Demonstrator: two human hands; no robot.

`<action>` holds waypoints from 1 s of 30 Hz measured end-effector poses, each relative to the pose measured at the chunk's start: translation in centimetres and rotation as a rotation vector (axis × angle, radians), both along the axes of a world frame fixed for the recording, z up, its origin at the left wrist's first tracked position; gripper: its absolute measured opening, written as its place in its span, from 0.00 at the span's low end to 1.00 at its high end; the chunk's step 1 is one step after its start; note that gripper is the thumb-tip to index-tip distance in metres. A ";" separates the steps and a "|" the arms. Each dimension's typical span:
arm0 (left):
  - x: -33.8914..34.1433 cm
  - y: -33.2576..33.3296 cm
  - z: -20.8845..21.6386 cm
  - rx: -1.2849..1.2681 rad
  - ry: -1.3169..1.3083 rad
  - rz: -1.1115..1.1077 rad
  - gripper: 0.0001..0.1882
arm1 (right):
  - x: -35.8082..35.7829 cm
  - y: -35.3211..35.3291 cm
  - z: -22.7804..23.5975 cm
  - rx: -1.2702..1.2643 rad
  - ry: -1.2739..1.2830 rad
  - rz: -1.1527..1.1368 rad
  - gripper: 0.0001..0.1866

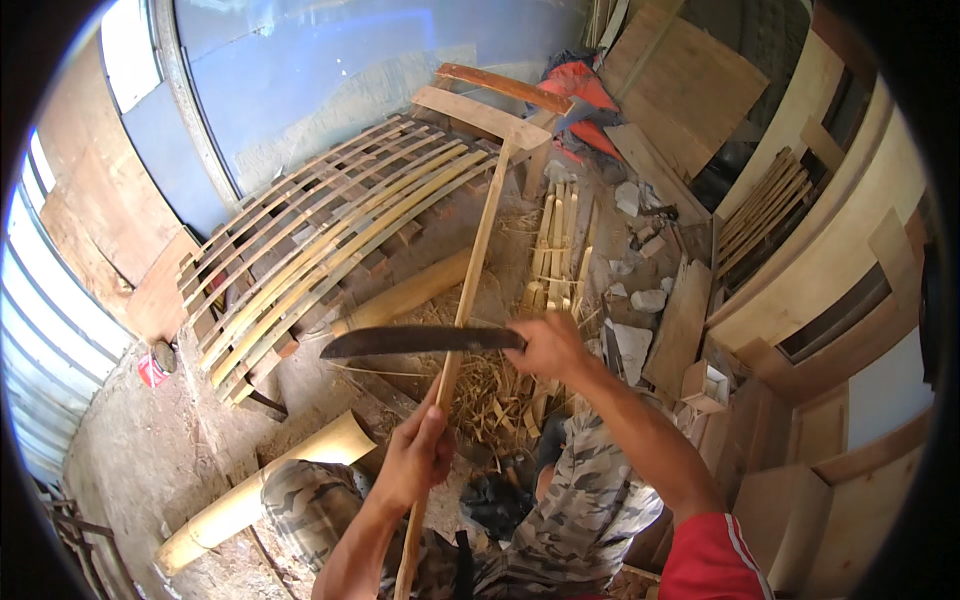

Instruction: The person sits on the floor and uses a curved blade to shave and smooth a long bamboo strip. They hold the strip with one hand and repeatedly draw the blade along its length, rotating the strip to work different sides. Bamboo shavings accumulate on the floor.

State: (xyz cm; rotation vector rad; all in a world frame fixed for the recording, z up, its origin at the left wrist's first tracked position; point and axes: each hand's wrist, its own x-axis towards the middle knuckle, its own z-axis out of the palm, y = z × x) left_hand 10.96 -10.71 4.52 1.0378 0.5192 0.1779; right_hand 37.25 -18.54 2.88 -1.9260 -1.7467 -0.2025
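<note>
My right hand (553,347) is closed around the handle of a machete (420,341). Its long dark blade points left and crosses over a bamboo strip (484,235), apparently touching it. Below the blade, my left hand (422,448) grips that strip with the thumb along it. The strip runs from near my lap up to a wooden frame (480,112) at the back, where its far end seems to rest. Curled shavings (490,400) lie on the ground beneath the blade.
A slatted bamboo rack (330,240) stands at the left. Split bamboo lengths (268,490) lie by my left knee, and a thick bamboo pole (405,292) lies beside the rack. Bundled strips (556,245) and rubble (648,300) are right of centre. Wooden panels (800,290) line the right.
</note>
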 end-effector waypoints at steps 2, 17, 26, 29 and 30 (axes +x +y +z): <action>0.4 0.2 0.2 -0.045 0.010 0.024 0.27 | 0.1 0.4 -0.4 -0.028 0.044 -0.106 0.08; 0.3 0.6 0.8 -0.094 0.034 0.017 0.25 | 0.5 1.0 0.6 0.040 0.023 -0.154 0.09; -0.3 0.2 0.8 -0.200 0.039 -0.002 0.23 | 4.5 1.9 0.5 -0.108 0.336 -0.535 0.12; 0.3 0.9 1.3 -0.240 0.000 -0.046 0.22 | 6.6 0.2 0.4 -0.058 0.159 -0.490 0.12; 0.2 1.2 1.1 -0.227 0.005 -0.031 0.21 | 5.2 0.5 -0.1 -0.055 0.083 -0.320 0.12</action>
